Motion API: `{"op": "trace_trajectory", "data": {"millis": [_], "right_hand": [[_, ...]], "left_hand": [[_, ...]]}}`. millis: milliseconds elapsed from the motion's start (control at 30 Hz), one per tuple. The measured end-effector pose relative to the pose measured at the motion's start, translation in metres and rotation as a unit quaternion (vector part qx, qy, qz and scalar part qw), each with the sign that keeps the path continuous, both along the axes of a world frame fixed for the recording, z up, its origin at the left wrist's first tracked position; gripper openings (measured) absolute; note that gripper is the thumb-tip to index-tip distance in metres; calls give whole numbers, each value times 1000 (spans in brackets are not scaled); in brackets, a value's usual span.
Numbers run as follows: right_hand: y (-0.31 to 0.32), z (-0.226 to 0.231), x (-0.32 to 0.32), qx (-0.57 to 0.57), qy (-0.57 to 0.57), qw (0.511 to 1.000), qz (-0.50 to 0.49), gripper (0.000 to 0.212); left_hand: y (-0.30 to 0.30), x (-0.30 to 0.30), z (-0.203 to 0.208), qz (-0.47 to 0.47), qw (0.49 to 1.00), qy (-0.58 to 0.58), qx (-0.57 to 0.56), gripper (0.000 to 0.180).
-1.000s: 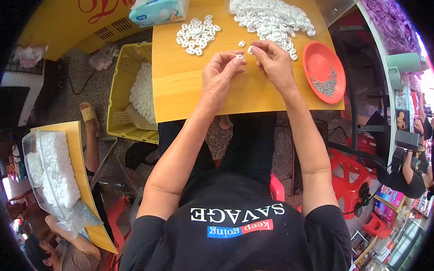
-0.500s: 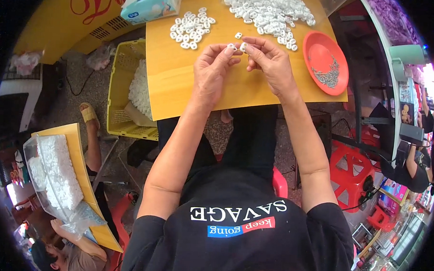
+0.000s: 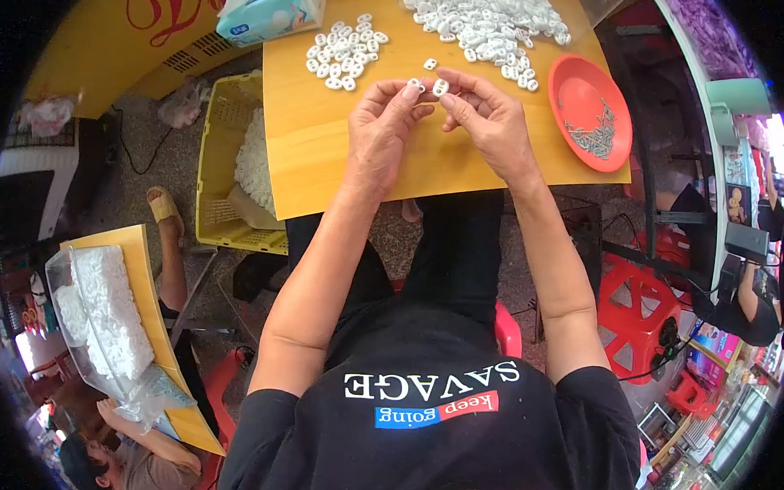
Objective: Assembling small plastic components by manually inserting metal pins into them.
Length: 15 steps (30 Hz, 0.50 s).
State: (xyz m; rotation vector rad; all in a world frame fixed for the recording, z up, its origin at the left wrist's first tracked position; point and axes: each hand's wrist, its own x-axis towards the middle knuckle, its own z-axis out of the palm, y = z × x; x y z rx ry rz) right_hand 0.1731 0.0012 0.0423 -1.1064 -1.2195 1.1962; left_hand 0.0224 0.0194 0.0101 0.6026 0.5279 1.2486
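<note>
Over the table's near half, my left hand (image 3: 382, 131) pinches a small white plastic piece (image 3: 416, 85) between thumb and forefinger. Close beside it, my right hand (image 3: 493, 128) has a white oval two-holed piece (image 3: 441, 88) at its thumb and fingertips. Whether the two pieces touch is too small to tell. Just beyond my fingers lies a single like piece (image 3: 430, 64). A loose group of such pieces (image 3: 340, 55) rests ahead to the left, and a larger heap (image 3: 486, 22) lies at the far right.
A red plate (image 3: 579, 86) with small metal pins (image 3: 596, 135) stands at the table's right edge. A tissue pack (image 3: 270, 14) is at the far left. Left of the table sits a yellow crate (image 3: 218, 152) of white pieces. A co-worker (image 3: 143, 452) sits at another table (image 3: 177, 350), lower left.
The white piece at my right fingertips has turned its two-holed face up, and my right thumb has slid slightly down from it. My left hand has barely moved.
</note>
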Motion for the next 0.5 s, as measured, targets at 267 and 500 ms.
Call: {"op": "trace_trajectory", "data": {"millis": [267, 500], "right_hand": [[2, 0, -4, -35, -6, 999, -16, 31], [4, 2, -12, -4, 42, 999, -32, 25]], "left_hand": [[-1, 0, -1, 1, 1000, 6, 1, 13], [-2, 1, -5, 3, 999, 41, 12, 14]]}}
